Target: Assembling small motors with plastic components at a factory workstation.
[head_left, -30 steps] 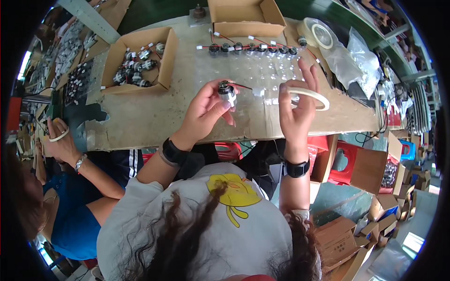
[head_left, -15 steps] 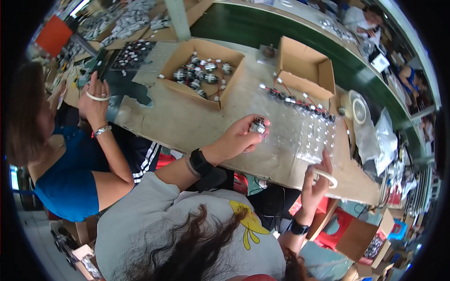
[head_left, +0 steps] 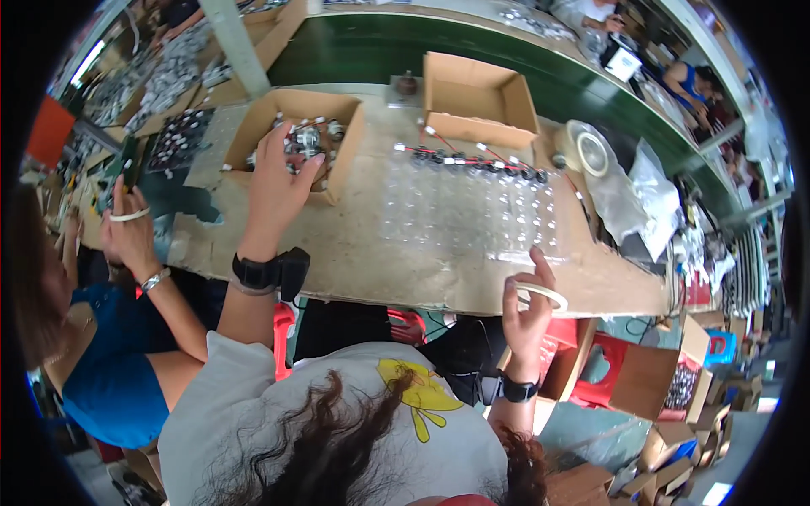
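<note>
left fingers: curving wide apart from the thumb; a small silver-and-black part (head_left: 305, 141) is showing in the gap, can't tell if they're gripping it or just surrounding it
left hand (head_left: 280, 192): reaching forward over the left cardboard box (head_left: 348, 148), hiding some of its near wall and contents
wired parts: lying jumbled inside that box, overlapping too much to count
right fingers: spreading loosely, index pointing up, the others half curling; a cream ring (head_left: 548, 295) is looping around them, partly hiding behind them
right hand (head_left: 527, 325): hovering by the near edge of the surface (head_left: 354, 266), well apart from the left
part row (head_left: 485, 164): lining up along the far side of a clear plastic sheet (head_left: 451, 207), leads crossing and blurring together
second box (head_left: 477, 128): sitting behind that row
co-worker's hand (head_left: 131, 236): raising at far left, wearing a similar ring; face partly cutting off
</note>
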`<action>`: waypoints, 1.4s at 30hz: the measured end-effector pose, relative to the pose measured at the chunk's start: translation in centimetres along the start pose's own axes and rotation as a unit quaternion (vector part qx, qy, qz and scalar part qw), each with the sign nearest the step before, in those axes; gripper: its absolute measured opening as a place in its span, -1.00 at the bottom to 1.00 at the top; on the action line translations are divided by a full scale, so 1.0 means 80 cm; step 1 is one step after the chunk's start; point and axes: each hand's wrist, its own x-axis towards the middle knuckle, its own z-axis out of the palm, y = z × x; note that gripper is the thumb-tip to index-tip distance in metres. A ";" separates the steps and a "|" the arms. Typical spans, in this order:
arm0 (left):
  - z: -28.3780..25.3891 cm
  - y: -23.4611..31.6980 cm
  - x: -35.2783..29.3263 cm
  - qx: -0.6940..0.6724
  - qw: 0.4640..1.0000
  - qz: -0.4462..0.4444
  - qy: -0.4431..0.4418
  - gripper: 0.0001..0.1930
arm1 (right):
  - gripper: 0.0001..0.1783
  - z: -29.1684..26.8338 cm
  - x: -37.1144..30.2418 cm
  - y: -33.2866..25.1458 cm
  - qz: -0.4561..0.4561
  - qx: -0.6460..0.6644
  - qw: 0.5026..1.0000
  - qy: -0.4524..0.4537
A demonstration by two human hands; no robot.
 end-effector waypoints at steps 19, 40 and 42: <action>0.365 0.152 0.049 0.070 0.899 0.383 -0.199 -0.76 | -0.91 -0.025 -0.029 -0.006 0.005 -0.038 0.999 -0.007; 0.214 0.195 0.002 -0.430 0.719 -0.134 -0.529 -0.74 | -0.62 -0.066 0.010 0.019 0.042 0.119 0.987 0.096; 0.197 0.183 -0.020 -0.427 0.723 -0.150 -0.522 -0.73 | -0.57 -0.060 0.034 -0.001 0.019 0.116 0.990 0.078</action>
